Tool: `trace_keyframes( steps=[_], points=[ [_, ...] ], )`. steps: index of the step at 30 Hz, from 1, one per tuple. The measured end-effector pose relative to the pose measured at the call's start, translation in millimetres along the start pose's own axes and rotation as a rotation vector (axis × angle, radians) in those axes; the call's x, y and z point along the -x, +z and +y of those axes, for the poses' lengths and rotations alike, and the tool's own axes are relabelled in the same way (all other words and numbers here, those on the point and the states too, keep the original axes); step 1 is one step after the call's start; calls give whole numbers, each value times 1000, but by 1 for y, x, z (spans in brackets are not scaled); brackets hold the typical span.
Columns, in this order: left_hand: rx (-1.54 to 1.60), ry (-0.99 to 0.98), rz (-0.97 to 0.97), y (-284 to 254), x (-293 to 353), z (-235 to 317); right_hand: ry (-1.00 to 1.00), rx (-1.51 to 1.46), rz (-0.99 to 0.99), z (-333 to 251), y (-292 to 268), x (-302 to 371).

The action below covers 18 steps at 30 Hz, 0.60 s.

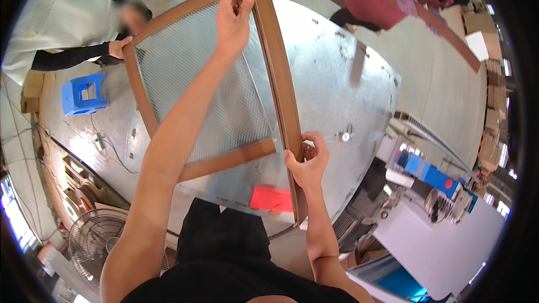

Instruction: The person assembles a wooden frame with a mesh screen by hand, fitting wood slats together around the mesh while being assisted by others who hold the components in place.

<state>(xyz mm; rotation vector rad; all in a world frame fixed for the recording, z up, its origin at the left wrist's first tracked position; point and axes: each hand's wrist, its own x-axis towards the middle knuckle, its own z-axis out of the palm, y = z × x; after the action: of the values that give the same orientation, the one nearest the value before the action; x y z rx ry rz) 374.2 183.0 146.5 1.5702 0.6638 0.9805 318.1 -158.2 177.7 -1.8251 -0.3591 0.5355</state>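
Note:
A brown wooden rail (278, 78), grooved along one edge, stretches lengthwise beside a three-sided wooden frame (230, 160). Its near part is gripped in my right hand (307, 163), thumb on one side and fingers on the other. My left hand (232, 19) is closed in a pinch at the far end, between the frame's corner and the rail's tip; whatever is in its fingers cannot be made out. A grey mesh-patterned panel (208, 78) fills the frame, its right edge bare and apart from the rail. At the left, a co-worker's hand (119, 47) holds the frame's corner.
The frame rests on a shiny metal-topped table (331, 78). A red sheet (269, 198) lies near its front edge, a small round gauge (346, 134) to the right. Around stand a blue stool (85, 94), a fan (95, 241) and blue machinery (429, 174). Another person (382, 0) carries a board.

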Motion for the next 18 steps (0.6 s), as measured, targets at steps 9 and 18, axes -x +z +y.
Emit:
trace_keyframes(
  steps=[9, 18],
  points=[
    [-331, 234, 210, -16, -3, -5, 177, 222, 196, 16, -4, 10],
    [819, -1204, -108, -34, 144, 12, 243, 733, 543, 89, -57, -146]
  ],
)
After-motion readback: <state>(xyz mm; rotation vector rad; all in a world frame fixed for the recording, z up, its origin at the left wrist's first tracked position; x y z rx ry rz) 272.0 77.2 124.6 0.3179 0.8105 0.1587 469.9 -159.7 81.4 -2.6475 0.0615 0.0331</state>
